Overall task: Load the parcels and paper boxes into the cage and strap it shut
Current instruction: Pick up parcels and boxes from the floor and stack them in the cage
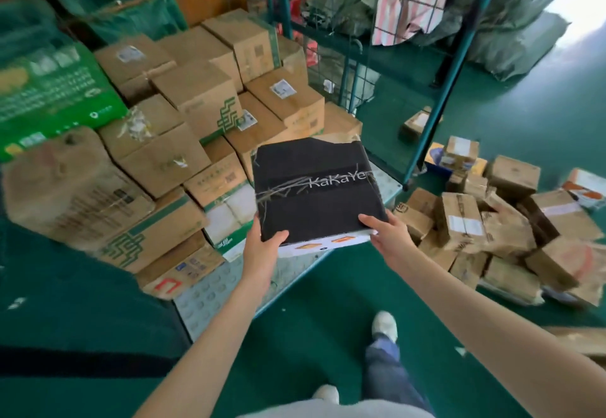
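Note:
I hold a flat black box (314, 188) marked "KaKaYe" in the air above the cage's studded floor plate (210, 296). My left hand (262, 247) grips its near left corner, thumb on top. My right hand (387, 234) grips the near right corner, thumb on the lid. Behind the box, several brown cardboard boxes (200, 96) are stacked on the cage floor. The cage's blue-green frame post (442, 89) and wire mesh side (331, 66) rise behind and to the right.
A heap of small brown parcels (501, 227) lies on the green floor at the right. A large green printed carton (49, 96) sits top left. Grey-green sacks (511, 24) fill a second cage at the back. My feet (383, 325) stand on the green floor.

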